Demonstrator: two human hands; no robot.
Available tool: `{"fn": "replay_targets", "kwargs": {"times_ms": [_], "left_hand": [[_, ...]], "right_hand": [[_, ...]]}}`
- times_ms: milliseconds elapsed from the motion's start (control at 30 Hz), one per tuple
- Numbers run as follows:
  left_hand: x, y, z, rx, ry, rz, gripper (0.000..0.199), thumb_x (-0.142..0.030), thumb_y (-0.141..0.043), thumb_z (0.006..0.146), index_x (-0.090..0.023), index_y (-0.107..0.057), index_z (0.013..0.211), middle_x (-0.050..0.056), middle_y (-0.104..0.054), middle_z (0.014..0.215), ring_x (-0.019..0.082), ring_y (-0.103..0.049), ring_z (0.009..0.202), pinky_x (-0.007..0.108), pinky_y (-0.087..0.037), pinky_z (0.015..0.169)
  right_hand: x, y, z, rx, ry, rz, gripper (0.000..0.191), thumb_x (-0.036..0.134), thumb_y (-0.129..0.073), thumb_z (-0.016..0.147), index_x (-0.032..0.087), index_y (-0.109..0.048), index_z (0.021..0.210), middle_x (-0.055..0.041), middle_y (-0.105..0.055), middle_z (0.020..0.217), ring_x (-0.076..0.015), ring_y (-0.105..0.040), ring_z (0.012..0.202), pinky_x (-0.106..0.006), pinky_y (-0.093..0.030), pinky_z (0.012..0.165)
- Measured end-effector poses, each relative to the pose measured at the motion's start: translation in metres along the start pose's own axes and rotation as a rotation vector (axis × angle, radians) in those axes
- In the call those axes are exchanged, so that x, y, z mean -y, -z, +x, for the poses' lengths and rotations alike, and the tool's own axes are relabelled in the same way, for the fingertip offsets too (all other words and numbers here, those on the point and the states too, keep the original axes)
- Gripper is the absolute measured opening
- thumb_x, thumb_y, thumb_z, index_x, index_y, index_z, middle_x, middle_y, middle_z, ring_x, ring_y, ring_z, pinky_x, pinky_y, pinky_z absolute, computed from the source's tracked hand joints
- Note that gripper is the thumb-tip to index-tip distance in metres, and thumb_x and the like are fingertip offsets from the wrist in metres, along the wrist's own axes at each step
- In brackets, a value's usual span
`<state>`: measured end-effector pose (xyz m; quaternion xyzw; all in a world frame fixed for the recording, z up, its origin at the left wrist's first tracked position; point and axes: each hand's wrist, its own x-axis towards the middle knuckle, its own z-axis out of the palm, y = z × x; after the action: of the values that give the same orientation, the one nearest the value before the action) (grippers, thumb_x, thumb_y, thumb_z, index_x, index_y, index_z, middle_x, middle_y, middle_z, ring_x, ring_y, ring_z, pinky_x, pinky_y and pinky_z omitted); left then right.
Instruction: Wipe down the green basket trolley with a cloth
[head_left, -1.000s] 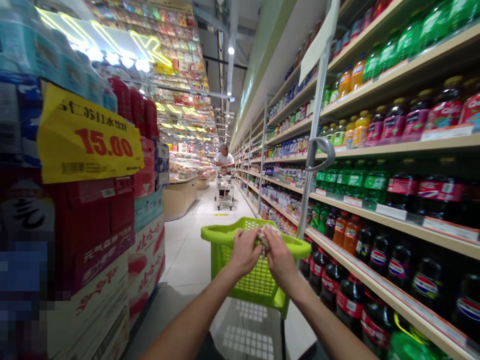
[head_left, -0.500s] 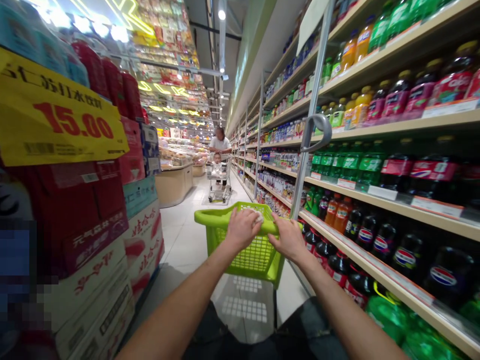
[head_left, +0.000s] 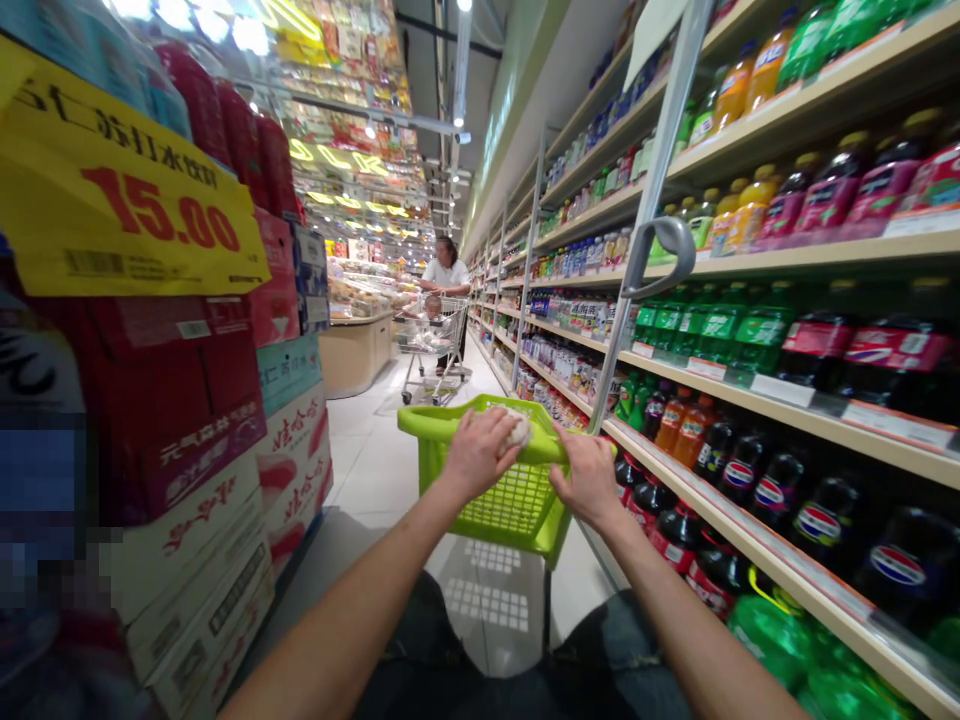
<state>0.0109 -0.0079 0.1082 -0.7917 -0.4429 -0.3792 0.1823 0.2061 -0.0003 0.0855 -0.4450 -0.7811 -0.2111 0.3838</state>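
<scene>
Partly hidden, a white wad [head_left: 519, 430] sits under the left hand [head_left: 480, 452].

You're in a supermarket's drinks aisle. At two o'clock, long beige-edged shelves [head_left: 795, 259] bear rows of labelled plastic soda bottles [head_left: 763, 330]. At ten o'clock, a yellow rectangular price sign [head_left: 142, 190] reading 15.00 hangs by stacked red cardboard drink cartons [head_left: 165, 390]. At twelve, beyond your bright green plastic basket trolley [head_left: 427, 425], stands a silver wire shopping cart [head_left: 454, 325].
</scene>
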Motion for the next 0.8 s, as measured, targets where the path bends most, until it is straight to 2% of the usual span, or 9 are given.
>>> {"fn": "replay_targets", "kwargs": {"times_ms": [67, 133, 300, 367, 433, 567, 633, 700, 800], "left_hand": [[0.018, 0.006, -0.006, -0.079, 0.145, 0.032, 0.034, -0.034, -0.046, 0.082, -0.021, -0.050, 0.113, 0.008, -0.055, 0.119, 0.023, -0.046, 0.112, 0.043, -0.033, 0.098], [0.022, 0.008, -0.006, -0.115, 0.223, 0.041, 0.031, -0.033, -0.044, 0.083, -0.018, -0.052, 0.110, 0.009, -0.057, 0.113, 0.023, -0.049, 0.107, 0.040, -0.038, 0.093], [-0.017, -0.008, 0.011, 0.007, -0.024, -0.002, 0.030, -0.033, -0.047, 0.082, -0.019, -0.054, 0.108, 0.009, -0.055, 0.117, 0.022, -0.050, 0.106, 0.038, -0.039, 0.093], [-0.018, -0.008, 0.013, 0.016, -0.069, -0.030, 0.029, -0.032, -0.046, 0.083, -0.020, -0.054, 0.109, 0.008, -0.055, 0.117, 0.021, -0.051, 0.106, 0.037, -0.040, 0.092], [0.001, -0.002, 0.007, -0.011, -0.003, -0.045, 0.026, -0.029, -0.044, 0.084, -0.021, -0.055, 0.106, 0.007, -0.057, 0.114, 0.019, -0.052, 0.104, 0.035, -0.041, 0.090], [0.055, 0.019, -0.011, -0.114, 0.297, 0.038, 0.025, -0.023, -0.042, 0.084, -0.019, -0.054, 0.106, 0.007, -0.061, 0.108, 0.022, -0.054, 0.101, 0.044, -0.038, 0.092], [0.063, 0.021, -0.014, -0.140, 0.352, 0.045, 0.026, -0.021, -0.043, 0.083, -0.018, -0.053, 0.106, 0.008, -0.061, 0.107, 0.023, -0.053, 0.102, 0.046, -0.038, 0.092], [0.050, 0.016, -0.011, -0.122, 0.302, -0.022, 0.027, -0.019, -0.043, 0.081, -0.016, -0.053, 0.107, 0.009, -0.059, 0.107, 0.021, -0.053, 0.102, 0.041, -0.040, 0.091], [0.015, 0.003, 0.000, -0.033, 0.112, -0.178, 0.031, -0.015, -0.044, 0.080, -0.018, -0.051, 0.110, 0.008, -0.055, 0.115, 0.018, -0.050, 0.106, 0.035, -0.041, 0.093]], "right_hand": [[0.001, -0.003, 0.000, -0.027, 0.009, 0.001, 0.053, 0.025, -0.046, 0.071, 0.014, -0.046, 0.123, -0.0089, -0.062, 0.099, -0.0228, -0.052, 0.094, -0.040, -0.028, 0.089], [0.003, -0.005, -0.001, -0.060, 0.005, 0.007, 0.052, 0.025, -0.046, 0.072, 0.015, -0.046, 0.123, -0.0086, -0.063, 0.098, -0.0229, -0.053, 0.093, -0.040, -0.028, 0.088], [0.003, -0.008, -0.001, -0.109, 0.009, 0.014, 0.048, 0.025, -0.046, 0.073, 0.015, -0.048, 0.120, -0.0079, -0.064, 0.098, -0.0225, -0.054, 0.091, -0.039, -0.028, 0.087], [0.000, -0.007, -0.002, -0.115, 0.019, 0.010, 0.047, 0.026, -0.046, 0.073, 0.015, -0.049, 0.118, -0.0081, -0.064, 0.099, -0.0222, -0.054, 0.091, -0.039, -0.029, 0.087], [-0.001, -0.006, -0.002, -0.120, 0.030, 0.011, 0.046, 0.026, -0.045, 0.074, 0.015, -0.050, 0.118, -0.0082, -0.064, 0.099, -0.0220, -0.054, 0.092, -0.038, -0.029, 0.086], [0.001, -0.006, -0.002, -0.140, 0.023, 0.016, 0.044, 0.026, -0.045, 0.073, 0.014, -0.052, 0.115, -0.0088, -0.064, 0.097, -0.0221, -0.055, 0.090, -0.039, -0.030, 0.085], [0.004, -0.006, -0.002, -0.158, 0.018, 0.013, 0.043, 0.026, -0.046, 0.073, 0.014, -0.052, 0.114, -0.0087, -0.064, 0.096, -0.0220, -0.055, 0.089, -0.039, -0.030, 0.085], [0.005, -0.006, -0.002, -0.172, 0.023, 0.001, 0.042, 0.026, -0.046, 0.073, 0.014, -0.053, 0.113, -0.0085, -0.064, 0.095, -0.0219, -0.055, 0.088, -0.039, -0.030, 0.084], [0.002, -0.006, -0.003, -0.172, 0.047, -0.032, 0.041, 0.026, -0.047, 0.074, 0.013, -0.054, 0.112, -0.0089, -0.064, 0.095, -0.0223, -0.056, 0.088, -0.038, -0.031, 0.083]]}}
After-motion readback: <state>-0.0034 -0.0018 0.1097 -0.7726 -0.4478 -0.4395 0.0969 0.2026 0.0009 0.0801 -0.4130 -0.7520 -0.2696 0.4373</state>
